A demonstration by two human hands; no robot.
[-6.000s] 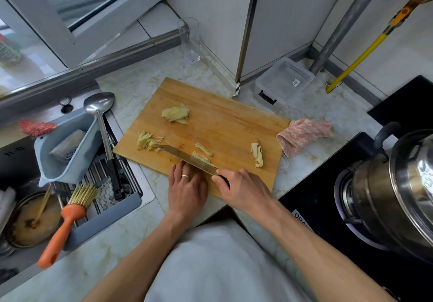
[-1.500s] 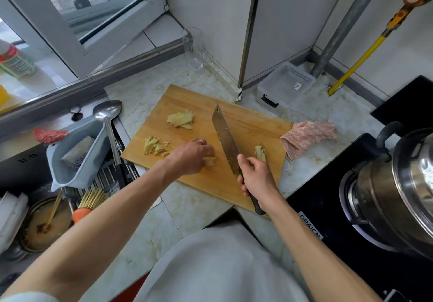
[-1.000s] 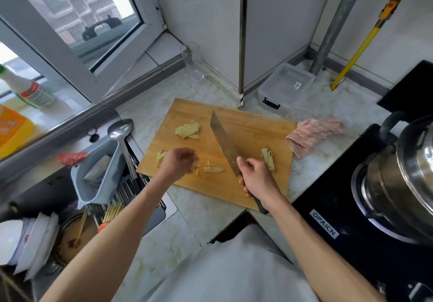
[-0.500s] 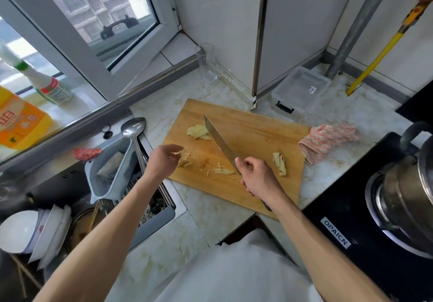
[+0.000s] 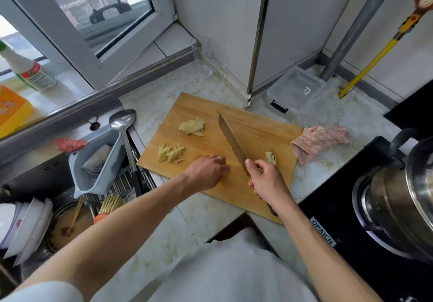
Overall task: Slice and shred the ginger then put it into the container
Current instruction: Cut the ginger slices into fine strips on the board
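the left hand (image 5: 206, 175) has come back from the pile of thin pale-yellow ginger shreds (image 5: 170, 153) at the board's left edge, so that batch looks parked. it now lies fingers down near the blade; what it holds, i cannot tell. the right hand (image 5: 267, 179) grips the long steel kitchen knife (image 5: 232, 142). flat ginger slices (image 5: 192, 126) wait on the smooth wooden cutting board (image 5: 257, 128); the clear plastic container (image 5: 296, 86) sits beyond it.

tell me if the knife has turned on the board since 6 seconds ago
Yes. The knife lay across the cutting board's near edge; it now points toward the far edge.
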